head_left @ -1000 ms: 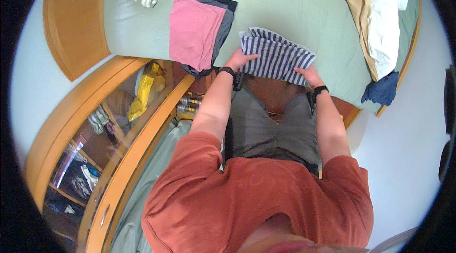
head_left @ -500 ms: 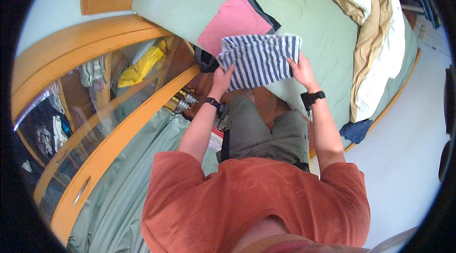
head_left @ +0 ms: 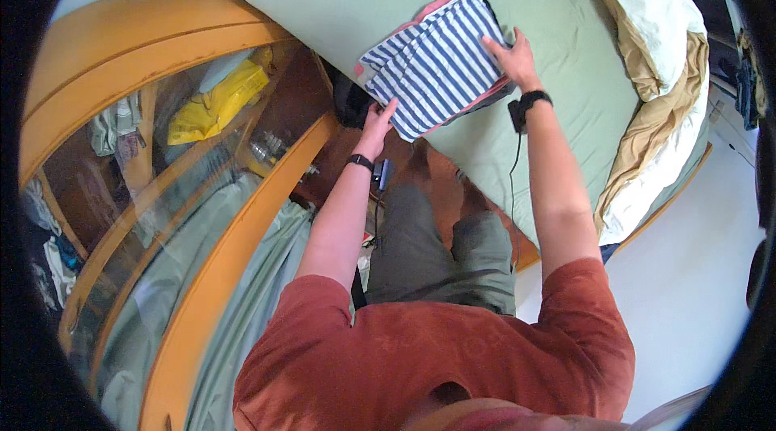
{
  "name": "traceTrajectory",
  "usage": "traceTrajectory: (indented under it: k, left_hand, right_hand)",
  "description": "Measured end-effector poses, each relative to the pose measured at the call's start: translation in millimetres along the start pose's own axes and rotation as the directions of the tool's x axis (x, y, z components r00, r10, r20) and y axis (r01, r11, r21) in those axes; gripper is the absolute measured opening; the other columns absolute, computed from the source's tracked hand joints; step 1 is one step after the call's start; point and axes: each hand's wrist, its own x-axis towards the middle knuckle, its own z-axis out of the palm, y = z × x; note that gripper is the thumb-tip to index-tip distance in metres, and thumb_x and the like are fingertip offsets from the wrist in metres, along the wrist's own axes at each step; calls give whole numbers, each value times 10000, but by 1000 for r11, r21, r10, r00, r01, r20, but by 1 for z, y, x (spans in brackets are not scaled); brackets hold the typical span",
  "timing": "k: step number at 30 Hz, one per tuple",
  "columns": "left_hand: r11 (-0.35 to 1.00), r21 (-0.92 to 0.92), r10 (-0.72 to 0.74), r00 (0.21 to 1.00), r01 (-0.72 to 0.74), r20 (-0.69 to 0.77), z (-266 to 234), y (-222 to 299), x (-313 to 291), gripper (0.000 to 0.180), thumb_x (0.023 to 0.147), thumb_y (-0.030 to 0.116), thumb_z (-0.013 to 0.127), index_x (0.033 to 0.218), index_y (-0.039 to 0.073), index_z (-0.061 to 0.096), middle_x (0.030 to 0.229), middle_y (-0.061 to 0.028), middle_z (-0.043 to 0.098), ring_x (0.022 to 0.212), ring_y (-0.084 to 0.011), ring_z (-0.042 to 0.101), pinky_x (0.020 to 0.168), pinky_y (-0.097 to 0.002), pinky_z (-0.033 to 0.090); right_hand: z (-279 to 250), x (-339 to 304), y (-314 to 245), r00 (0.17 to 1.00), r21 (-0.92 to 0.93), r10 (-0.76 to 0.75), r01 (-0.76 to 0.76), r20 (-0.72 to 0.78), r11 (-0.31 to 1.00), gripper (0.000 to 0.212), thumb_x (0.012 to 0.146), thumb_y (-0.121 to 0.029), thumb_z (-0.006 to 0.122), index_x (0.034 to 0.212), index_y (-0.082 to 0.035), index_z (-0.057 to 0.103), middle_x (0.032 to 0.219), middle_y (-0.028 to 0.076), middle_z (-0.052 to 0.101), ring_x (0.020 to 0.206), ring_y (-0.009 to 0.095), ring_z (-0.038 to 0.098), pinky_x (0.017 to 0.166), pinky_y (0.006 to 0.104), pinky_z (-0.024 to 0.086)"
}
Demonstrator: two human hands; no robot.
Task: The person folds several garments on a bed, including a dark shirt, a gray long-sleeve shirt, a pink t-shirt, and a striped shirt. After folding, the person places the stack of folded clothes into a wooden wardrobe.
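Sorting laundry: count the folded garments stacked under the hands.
2 for sure: a striped garment on top, under both hands, and a pink garment beneath it. Darker edges hint at more hidden below.
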Motion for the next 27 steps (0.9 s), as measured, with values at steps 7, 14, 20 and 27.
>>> traceTrajectory:
  k: [7,14,20,27]
  left_hand:
    - [947,-295,-119,991,129,54,30,26,11,727,915,326,846,1458,-35,524,1375,-83,663,1218,-210,648,1043,-366,515]
    - [988,-86,-112,982,126,154,35,52,-2,701,824,201,853,1408,-59,565,1304,-127,707,1138,-231,691,1006,-365,549]
    - [873,479,12,987,-87,158,-1,24,-86,928,737,275,903,1519,-12,493,1479,-169,616,1320,-283,607,1152,-416,464]
    - [839,458,200,950,-293,242,27,-44,-210,802,735,137,860,1470,10,565,1431,-158,651,1304,-278,604,1143,-399,449]
  right_hand:
    - [22,8,-17,940,230,52,-135,338,964,963,769,-511,899,1407,112,536,1325,244,685,1179,299,695,1043,392,539]
    - [20,-75,20,791,599,38,-492,611,632,769,903,-350,789,1427,139,511,1312,194,693,1116,241,709,975,371,557]
    - [15,-227,82,796,603,155,-555,586,573,702,867,-273,755,1412,113,542,1368,164,662,1183,251,655,1049,397,504]
    - [-36,-370,123,827,770,16,-530,562,356,733,822,-52,683,1501,64,432,1429,141,603,1242,280,629,1094,421,497]
